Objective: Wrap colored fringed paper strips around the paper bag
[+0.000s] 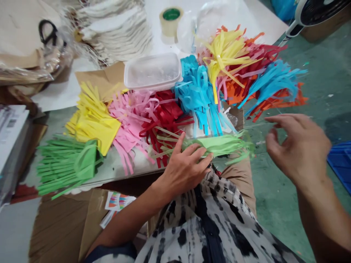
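Note:
A light green fringed tassel lies across the table's front edge, its loose strips reaching right. My left hand rests on it with the fingers spread, covering its middle. Paler strips come out on the hand's left side. My right hand is raised right of the tassel's loose end, fingers bent, with a gap between thumb and index finger; it is slightly blurred, and I see nothing clear in it. Behind the tassel lie blue fringes, and to the left dark red fringes.
Pink, yellow and green fringes line the table's left. A mixed heap lies at the right back. A plastic tub, a tape roll and a white stack stand behind. A blue crate is far right.

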